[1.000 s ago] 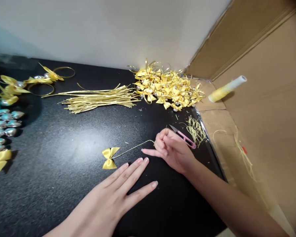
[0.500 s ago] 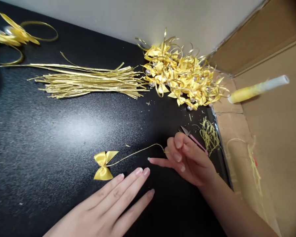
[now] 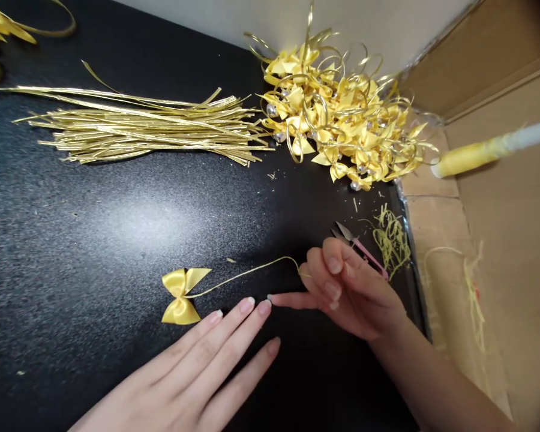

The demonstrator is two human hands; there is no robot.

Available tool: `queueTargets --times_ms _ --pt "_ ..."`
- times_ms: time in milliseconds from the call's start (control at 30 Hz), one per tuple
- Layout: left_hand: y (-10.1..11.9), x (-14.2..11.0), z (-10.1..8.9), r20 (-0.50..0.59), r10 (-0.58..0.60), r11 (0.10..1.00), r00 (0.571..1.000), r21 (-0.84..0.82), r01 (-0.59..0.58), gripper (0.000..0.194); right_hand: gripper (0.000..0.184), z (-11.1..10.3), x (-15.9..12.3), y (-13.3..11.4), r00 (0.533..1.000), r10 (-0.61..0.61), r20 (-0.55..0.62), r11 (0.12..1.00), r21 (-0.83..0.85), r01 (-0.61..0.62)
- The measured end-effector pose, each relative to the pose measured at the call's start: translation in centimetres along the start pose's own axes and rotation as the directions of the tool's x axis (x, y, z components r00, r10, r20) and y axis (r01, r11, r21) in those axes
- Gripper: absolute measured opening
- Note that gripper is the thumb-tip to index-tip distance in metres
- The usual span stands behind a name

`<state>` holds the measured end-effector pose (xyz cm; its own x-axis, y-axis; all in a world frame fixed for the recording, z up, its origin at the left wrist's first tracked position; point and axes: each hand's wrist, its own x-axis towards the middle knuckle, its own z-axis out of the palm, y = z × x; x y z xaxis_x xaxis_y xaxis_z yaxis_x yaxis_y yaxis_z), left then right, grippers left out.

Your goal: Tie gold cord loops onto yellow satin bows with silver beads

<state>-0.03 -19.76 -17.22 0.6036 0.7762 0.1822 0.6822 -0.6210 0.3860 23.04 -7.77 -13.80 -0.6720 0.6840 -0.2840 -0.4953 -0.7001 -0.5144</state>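
A small yellow satin bow [image 3: 180, 294] lies on the black table [image 3: 94, 240] with a thin gold tie [image 3: 243, 273] running right from its knot. My right hand [image 3: 346, 291] has its fingers curled around the tie's far end, the index finger stretched left along the table. My left hand [image 3: 193, 375] lies flat, fingers straight and together, its tips just below the tie and right of the bow. It holds nothing.
A bundle of gold ties [image 3: 139, 126] lies at the back. A heap of finished yellow bows [image 3: 342, 129] sits against the wall. Pink snips [image 3: 357, 249] and thread scraps [image 3: 391, 240] lie behind my right hand. A yellow spool [image 3: 490, 147] rests on cardboard [image 3: 513, 240] at the right.
The view has dropped and shifted right, so the silver beads at the left are out of frame. My right hand's fingers have uncurled a little; the bow and left hand hardly moved.
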Motion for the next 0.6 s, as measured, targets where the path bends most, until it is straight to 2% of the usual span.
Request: queueTargets --times_ms 100,600 --pt "-0.25 0.30 -0.43 0.017 0.088 0.996 0.996 -0.032 -0.087 0.062 0.006 0.00 -0.02 0.08 0.999 0.033 0.006 0.999 -0.020 -0.033" --pt "-0.37 0.35 -1.04 0.066 0.051 0.998 0.997 -0.032 -0.049 0.064 0.007 0.00 -0.05 0.03 0.999 0.053 -0.013 0.998 -0.032 -0.053"
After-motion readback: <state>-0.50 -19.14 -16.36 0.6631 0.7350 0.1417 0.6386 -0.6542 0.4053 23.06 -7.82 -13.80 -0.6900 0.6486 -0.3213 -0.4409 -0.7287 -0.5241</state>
